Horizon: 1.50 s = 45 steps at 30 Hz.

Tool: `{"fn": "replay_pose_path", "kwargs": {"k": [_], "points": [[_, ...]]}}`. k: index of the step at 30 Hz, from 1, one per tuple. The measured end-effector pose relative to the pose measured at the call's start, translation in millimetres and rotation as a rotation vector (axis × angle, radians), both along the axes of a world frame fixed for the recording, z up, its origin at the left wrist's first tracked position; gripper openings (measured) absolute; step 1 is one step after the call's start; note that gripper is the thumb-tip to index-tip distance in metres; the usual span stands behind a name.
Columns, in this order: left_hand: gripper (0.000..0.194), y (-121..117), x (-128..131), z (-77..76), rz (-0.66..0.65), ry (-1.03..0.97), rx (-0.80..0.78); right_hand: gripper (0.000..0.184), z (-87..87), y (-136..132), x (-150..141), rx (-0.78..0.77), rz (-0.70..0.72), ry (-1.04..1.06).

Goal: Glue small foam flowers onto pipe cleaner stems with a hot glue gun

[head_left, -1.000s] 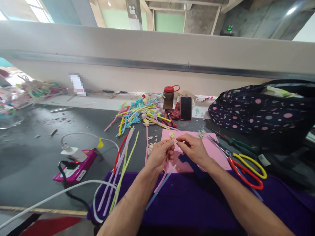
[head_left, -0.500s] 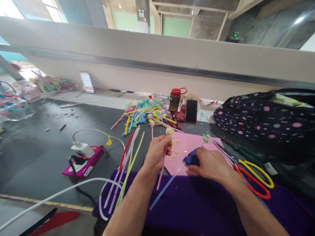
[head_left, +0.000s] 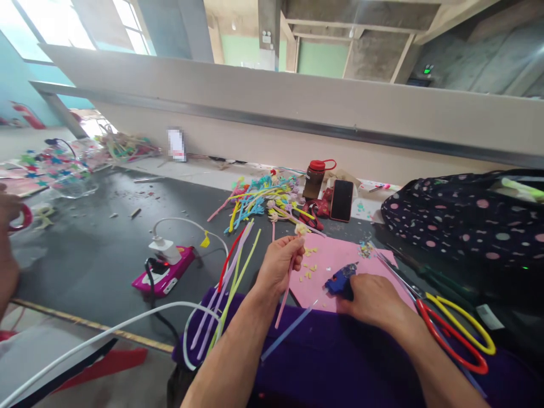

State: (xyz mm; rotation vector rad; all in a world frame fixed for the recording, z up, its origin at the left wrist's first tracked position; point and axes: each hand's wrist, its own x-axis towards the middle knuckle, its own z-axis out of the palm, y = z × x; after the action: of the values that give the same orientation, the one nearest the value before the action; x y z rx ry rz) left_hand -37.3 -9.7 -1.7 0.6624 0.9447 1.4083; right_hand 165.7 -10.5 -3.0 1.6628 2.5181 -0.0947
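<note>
My left hand point(head_left: 281, 262) is closed on a thin pink stem point(head_left: 285, 297), pinching it just below a small cream-yellow flower head point(head_left: 301, 229). Over the pink sheet point(head_left: 317, 283), my right hand point(head_left: 372, 297) wraps round a blue hot glue gun point(head_left: 341, 279), its tip angled up to the right. A translucent glue stick point(head_left: 287, 333) lies slanted across the purple cloth point(head_left: 331, 362), its upper end close to the gun. Small yellow pieces point(head_left: 310, 272) are scattered on the sheet near my left hand.
Scissors point(head_left: 454, 331) with red and yellow handles lie right. Behind are colourful stems point(head_left: 255, 198), a bottle point(head_left: 314, 180), a phone point(head_left: 341, 200) and a dotted bag point(head_left: 459, 215). A magenta power strip point(head_left: 170, 277) with cables sits left. Another person's hand point(head_left: 8, 209) shows at the left edge.
The view has turned left, bringing another person's hand in at the edge. The glue gun now sits farther from the glue stick's upper end. My left hand keeps its hold on the stem.
</note>
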Motion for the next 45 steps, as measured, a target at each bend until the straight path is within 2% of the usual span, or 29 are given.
{"fn": "replay_pose_path", "kwargs": {"k": [4, 7, 11, 13, 15, 19, 23, 35, 40, 45], "points": [[0.022, -1.2, -1.7, 2.8, 0.020, 0.026, 0.010, 0.025, 12.9, 5.1, 13.9, -0.062, -0.041, 0.184], [0.022, -2.0, -1.0, 3.0, 0.032, 0.060, 0.010, 0.021, 22.8, 7.9, 25.0, -0.184, -0.060, 0.569], [0.022, -3.1, 2.8, 0.6, 0.052, 0.176, 0.012, 0.038, 25.1, 3.2, 26.8, -0.474, -0.108, 1.180], [0.021, -3.8, 4.6, 0.3, 0.070, 0.248, 0.016, 0.043, 23.3, -3.6, 21.5, -0.567, -0.079, 1.360], [0.020, -4.4, 5.7, 0.9, 0.089, 0.300, 0.012, 0.044, 20.8, -12.1, 14.8, -0.605, -0.034, 1.450], [0.020, -4.1, 6.8, 2.1, 0.111, 0.370, -0.002, 0.035, 14.9, -26.3, 5.8, -0.523, 0.011, 1.427], [0.022, -2.9, 7.6, 0.0, 0.123, 0.477, 0.015, 0.044, 11.0, -32.1, 4.8, -0.396, 0.070, 1.316], [0.021, -7.2, 7.6, -3.5, 0.226, 0.799, 0.104, 0.046, 6.3, -35.3, 1.1, -0.321, 0.085, 1.187], [0.021, -7.4, 7.5, -3.9, 0.229, 0.823, 0.121, 0.045, 4.7, -33.9, 1.0, -0.318, 0.110, 1.185], [0.021, -7.4, 8.5, -5.4, 0.222, 0.796, 0.130, 0.044, 6.7, -35.3, 0.3, -0.269, 0.046, 1.174]]}}
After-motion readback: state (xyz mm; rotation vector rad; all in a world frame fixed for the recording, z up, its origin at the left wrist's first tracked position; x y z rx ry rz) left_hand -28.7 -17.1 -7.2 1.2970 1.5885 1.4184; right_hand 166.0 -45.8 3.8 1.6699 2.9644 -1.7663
